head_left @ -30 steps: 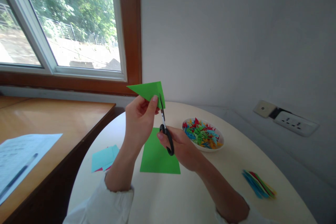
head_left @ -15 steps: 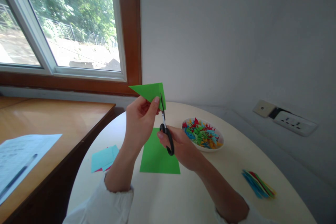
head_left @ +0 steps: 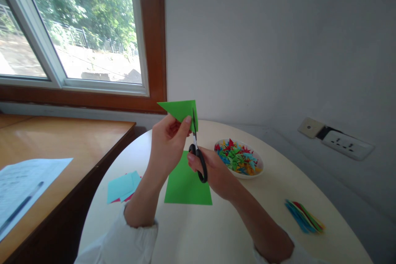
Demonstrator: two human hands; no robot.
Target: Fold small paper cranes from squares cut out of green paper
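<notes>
My left hand (head_left: 170, 140) pinches a folded green paper (head_left: 179, 109) between thumb and fingers, holding it up above the far part of the round table. The paper comes to a point at its left end. My right hand (head_left: 213, 169) grips black-handled scissors (head_left: 202, 167), which point upward. Their blades lie over the paper's right part, close to its right edge and beside my left thumb; whether they are fully closed is hard to tell. Beneath my hands, a flat green sheet of paper (head_left: 187, 189) lies on the table, partly covered by them.
A white bowl (head_left: 247, 177) of small colourful folded paper pieces stands right of my hands. Paper strips (head_left: 305, 216) lie near the table's right edge. Light blue papers (head_left: 122, 187) over pink ones are at left. A wooden desk (head_left: 102, 136) holds a written sheet (head_left: 46, 169) and a pen (head_left: 21, 206).
Both hands, with the paper and scissors, have shifted slightly to the right. The blades now sit nearer the paper's right edge. Things on the table stay where they were.
</notes>
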